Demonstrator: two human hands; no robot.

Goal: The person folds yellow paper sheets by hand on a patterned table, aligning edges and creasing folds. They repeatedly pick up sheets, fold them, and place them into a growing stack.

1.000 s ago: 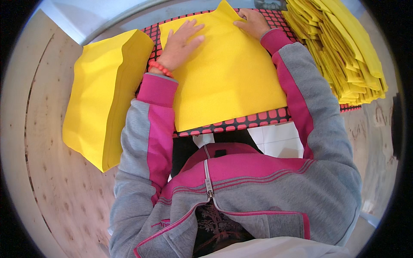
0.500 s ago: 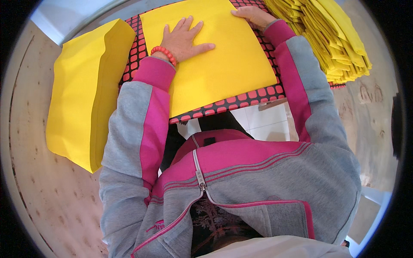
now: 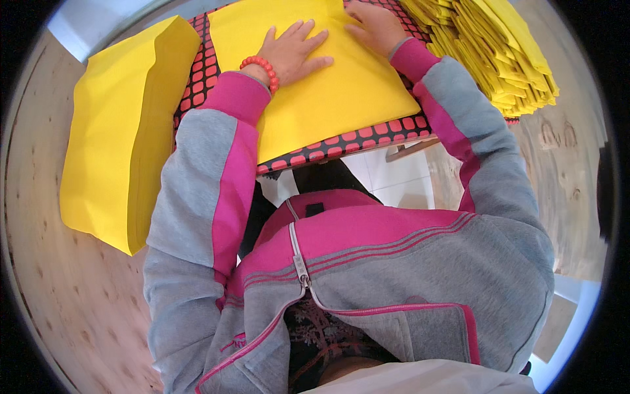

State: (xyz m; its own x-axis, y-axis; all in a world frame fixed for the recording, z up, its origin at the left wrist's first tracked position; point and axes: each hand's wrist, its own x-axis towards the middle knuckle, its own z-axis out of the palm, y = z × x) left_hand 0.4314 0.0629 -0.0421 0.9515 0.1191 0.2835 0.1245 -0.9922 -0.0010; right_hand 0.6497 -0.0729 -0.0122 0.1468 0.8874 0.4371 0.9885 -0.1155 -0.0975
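A flat yellow piece of soft, felt-like fabric (image 3: 328,98) lies on a table mat patterned in red and black (image 3: 341,141). My left hand (image 3: 295,54), with a red bead bracelet (image 3: 262,64) at its wrist, rests palm down on the fabric with its fingers spread. At the fabric's upper right edge is my right hand (image 3: 379,29). Its thumb and forefinger are apart over the yellow surface, while the other fingers are mostly hidden. The fabric looks slightly raised beside that forefinger.
To the left stands a thick stack of yellow fabric pieces (image 3: 105,131), overhanging the mat. A tall pile of folded yellow pieces (image 3: 502,56) sits at the far right. Wooden boards (image 3: 39,197) spread out on the left, and a pale tiled floor (image 3: 394,174) shows below the mat's near edge.
My right hand has shifted left, from gripping the fabric's edge to lying over it with thumb and forefinger apart. My left hand has slid slightly right and stays flat.
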